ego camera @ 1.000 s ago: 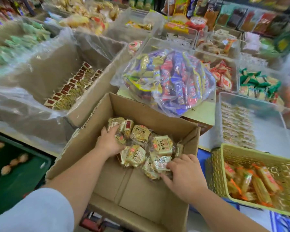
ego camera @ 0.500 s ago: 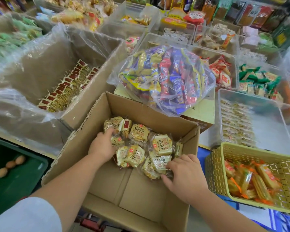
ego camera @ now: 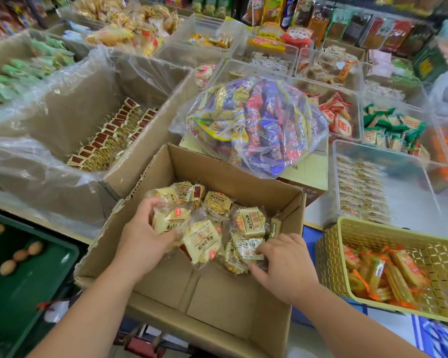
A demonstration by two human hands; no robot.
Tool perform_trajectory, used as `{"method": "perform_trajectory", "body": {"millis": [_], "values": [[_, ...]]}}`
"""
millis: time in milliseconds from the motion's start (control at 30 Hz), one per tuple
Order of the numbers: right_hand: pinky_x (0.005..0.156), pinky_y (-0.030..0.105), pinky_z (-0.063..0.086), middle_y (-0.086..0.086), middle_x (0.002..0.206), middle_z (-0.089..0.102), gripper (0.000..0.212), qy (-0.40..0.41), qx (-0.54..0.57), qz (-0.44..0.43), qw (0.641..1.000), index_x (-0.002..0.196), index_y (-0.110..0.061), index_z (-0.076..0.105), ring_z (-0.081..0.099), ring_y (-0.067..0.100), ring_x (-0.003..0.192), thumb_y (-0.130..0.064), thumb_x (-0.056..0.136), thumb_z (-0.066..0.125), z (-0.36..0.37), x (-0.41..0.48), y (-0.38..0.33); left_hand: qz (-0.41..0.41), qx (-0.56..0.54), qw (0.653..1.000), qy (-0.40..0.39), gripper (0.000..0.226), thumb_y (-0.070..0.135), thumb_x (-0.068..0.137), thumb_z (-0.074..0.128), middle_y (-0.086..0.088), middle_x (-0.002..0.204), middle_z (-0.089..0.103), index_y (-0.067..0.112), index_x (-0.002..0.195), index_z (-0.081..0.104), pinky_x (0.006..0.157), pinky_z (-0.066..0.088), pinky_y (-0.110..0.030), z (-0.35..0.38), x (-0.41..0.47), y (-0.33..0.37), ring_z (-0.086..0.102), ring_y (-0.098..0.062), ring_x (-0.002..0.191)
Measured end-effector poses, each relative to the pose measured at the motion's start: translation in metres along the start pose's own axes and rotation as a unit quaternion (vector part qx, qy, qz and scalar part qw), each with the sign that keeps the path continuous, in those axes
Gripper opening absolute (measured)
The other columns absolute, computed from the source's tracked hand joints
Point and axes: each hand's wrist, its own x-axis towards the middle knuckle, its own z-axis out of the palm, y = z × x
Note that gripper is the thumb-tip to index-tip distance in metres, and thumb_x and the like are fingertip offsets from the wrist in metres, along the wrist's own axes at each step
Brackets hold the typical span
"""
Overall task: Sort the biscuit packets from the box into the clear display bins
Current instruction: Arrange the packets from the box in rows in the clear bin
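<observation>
An open cardboard box [ego camera: 163,293] sits in front of me. Several yellow biscuit packets [ego camera: 250,220] lie heaped at its far end. My left hand [ego camera: 142,239] is inside the box, fingers closed around one packet [ego camera: 167,222] at the heap's left side. My right hand [ego camera: 285,264] rests at the heap's right side, fingertips pinching a packet [ego camera: 246,250]. A clear display bin [ego camera: 388,161] at the right holds a row of similar pale packets along its left wall.
A big plastic bag of mixed snacks [ego camera: 256,125] rests on a carton behind the box. A yellow basket [ego camera: 424,241] with orange packets stands at the right. A plastic-lined carton [ego camera: 150,130] sits left. A green crate [ego camera: 36,275] is lower left.
My left hand has curled around a packet and lifted it slightly off the heap. My right hand has closed its fingertips on a packet at the right side.
</observation>
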Motion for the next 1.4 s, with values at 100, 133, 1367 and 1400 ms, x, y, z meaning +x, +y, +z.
{"method": "perform_trajectory", "body": {"millis": [100,133,1367,1400], "values": [[0.096,0.034,0.037,-0.020,0.097,0.069,0.056,0.027,0.051,-0.012,0.998,0.111,-0.039,0.069,0.060,0.008,0.095,-0.078,0.085,0.038,-0.004,-0.001,0.000,-0.019,-0.164,0.986,0.012,0.063,0.007,0.074,0.090,0.017,0.103,0.074,0.049,0.108,0.057,0.064,0.063,-0.033,0.002,-0.025,0.010,0.075,-0.008,0.089],[0.099,0.035,0.038,-0.020,0.110,0.069,0.060,0.035,0.082,-0.019,0.996,0.123,-0.041,0.064,0.060,0.008,0.104,-0.080,0.084,0.041,-0.006,-0.002,0.002,-0.021,-0.195,0.980,0.016,0.063,0.005,0.074,0.090,0.018,0.105,0.074,0.048,0.108,0.059,0.065,0.064,-0.032,0.004,-0.033,0.014,0.076,-0.008,0.090],[0.089,0.011,0.049,-0.019,0.119,0.058,0.037,0.144,0.415,0.032,0.898,0.119,-0.043,0.064,0.060,-0.002,0.108,-0.019,0.092,0.074,-0.024,-0.099,0.449,-0.069,-0.252,0.965,-0.027,0.039,0.008,0.089,0.078,0.003,0.112,0.076,0.038,0.110,0.062,0.068,0.065,-0.048,0.380,-0.109,0.221,0.079,-0.027,0.088],[0.088,0.009,0.047,-0.017,0.116,0.059,0.034,0.126,0.391,0.042,0.911,0.118,-0.037,0.068,0.060,-0.002,0.104,-0.019,0.090,0.076,-0.026,-0.091,0.462,-0.067,-0.242,0.967,-0.030,0.041,0.011,0.090,0.078,0.007,0.114,0.074,0.042,0.111,0.061,0.068,0.065,-0.048,0.387,-0.102,0.224,0.078,-0.025,0.091]]}}
